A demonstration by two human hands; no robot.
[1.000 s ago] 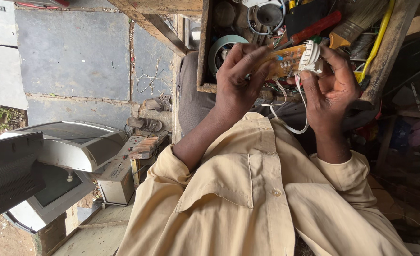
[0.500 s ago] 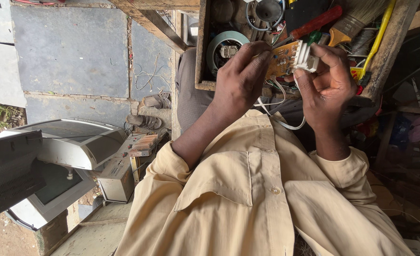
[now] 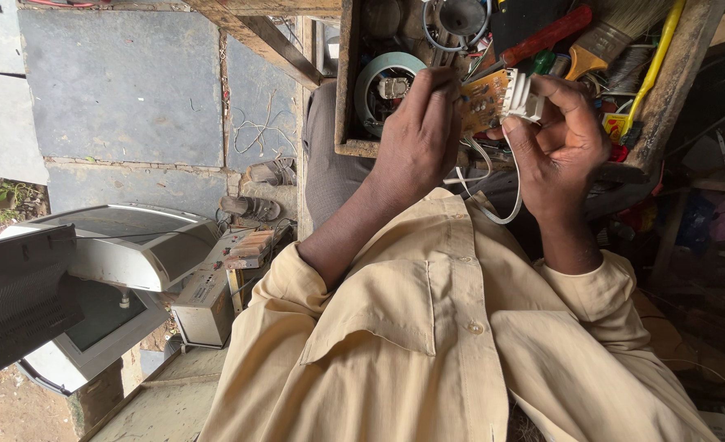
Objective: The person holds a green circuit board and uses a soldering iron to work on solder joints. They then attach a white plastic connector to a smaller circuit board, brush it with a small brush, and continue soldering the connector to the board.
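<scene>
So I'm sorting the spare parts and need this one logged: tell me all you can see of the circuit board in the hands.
The circuit board is small, orange-tan, dotted with small dark components, with a white plastic block at one end and white wires looping below. The left hand and right hand pinch it above the wooden tool tray.

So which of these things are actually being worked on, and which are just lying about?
In use:
left hand and right hand holding the orange circuit board
its white wires

Lying about:
red-handled screwdriver
paintbrush
grey television set
sandals
</scene>
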